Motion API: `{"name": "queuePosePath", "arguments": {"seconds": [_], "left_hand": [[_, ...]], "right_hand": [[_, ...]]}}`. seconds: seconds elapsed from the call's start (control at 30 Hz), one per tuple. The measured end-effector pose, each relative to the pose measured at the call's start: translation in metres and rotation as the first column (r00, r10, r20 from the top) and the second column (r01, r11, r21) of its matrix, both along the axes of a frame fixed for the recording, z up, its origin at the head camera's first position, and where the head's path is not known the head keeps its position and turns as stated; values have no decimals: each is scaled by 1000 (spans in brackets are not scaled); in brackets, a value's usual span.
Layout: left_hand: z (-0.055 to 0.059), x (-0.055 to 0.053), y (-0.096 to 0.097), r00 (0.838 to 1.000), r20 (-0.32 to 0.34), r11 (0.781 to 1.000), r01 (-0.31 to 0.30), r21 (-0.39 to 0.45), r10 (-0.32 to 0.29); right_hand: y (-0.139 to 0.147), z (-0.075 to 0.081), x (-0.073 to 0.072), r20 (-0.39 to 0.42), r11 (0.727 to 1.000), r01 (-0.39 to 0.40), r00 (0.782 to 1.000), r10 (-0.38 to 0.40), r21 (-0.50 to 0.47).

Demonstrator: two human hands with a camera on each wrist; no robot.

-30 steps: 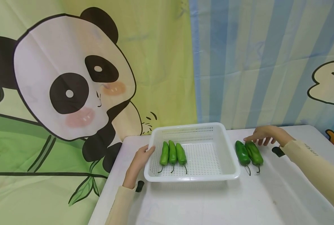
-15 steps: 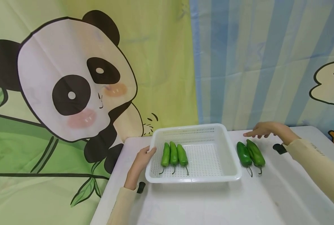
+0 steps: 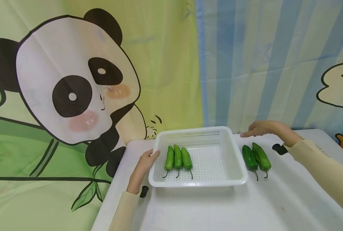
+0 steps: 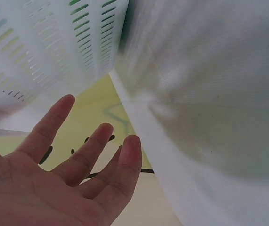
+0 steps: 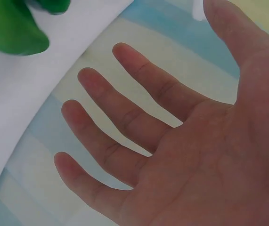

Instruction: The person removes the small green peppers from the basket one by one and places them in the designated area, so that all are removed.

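Note:
A white plastic basket [image 3: 232, 160] with slotted walls stands on the table, holding three green chili peppers [image 3: 177, 156] side by side at its left. At its left rim my left hand [image 3: 144, 162] grips it, thumb over the rim; in the left wrist view the fingers [image 4: 94, 153] spread outside the wall. Two more green peppers lie right of the basket, a darker one [image 3: 249, 157] and a lighter one [image 3: 261, 156], stems toward me. Just beyond them hovers my right hand [image 3: 265, 128], holding nothing, its fingers [image 5: 129, 115] apart in the right wrist view.
The white table [image 3: 200, 208] reaches to a hanging cloth backdrop [image 3: 171, 70] printed with a panda and blue stripes. A small dark object [image 3: 279, 149] shows beneath my right wrist, another [image 3: 144, 191] beside my left wrist.
My right hand has risen off the tips of the two peppers on the right and shifted back and left, toward the basket's far right corner. The left hand and basket stay put.

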State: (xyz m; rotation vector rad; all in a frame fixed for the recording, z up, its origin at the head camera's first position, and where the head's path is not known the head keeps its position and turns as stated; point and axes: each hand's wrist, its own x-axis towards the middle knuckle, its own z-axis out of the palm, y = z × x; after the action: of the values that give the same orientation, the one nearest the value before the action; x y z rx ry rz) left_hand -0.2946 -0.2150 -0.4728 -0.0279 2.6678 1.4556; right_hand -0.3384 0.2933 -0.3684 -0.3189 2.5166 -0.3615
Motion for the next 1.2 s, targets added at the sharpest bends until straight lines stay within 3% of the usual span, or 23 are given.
{"name": "queuePosePath", "arguments": {"seconds": [0.27,0.7,1.0,1.2], "left_hand": [[0,0,0,1000,9,1000,3,3,-3],[1,0,0,1000,11,1000,0,19,0],[-2,0,-2,1000,16,999,13,42,-13],[0,0,-2,1000,12,999,8,43,-9]], "right_hand": [[-23,11,5,-95,999,-26,995,23,-28],[-59,28,11,-155,999,-26,988,21,-25],[-103,44,23,-175,979,-172,973,151,-106],[-136,40,21,-157,969,-234,963,220,-78]]}}
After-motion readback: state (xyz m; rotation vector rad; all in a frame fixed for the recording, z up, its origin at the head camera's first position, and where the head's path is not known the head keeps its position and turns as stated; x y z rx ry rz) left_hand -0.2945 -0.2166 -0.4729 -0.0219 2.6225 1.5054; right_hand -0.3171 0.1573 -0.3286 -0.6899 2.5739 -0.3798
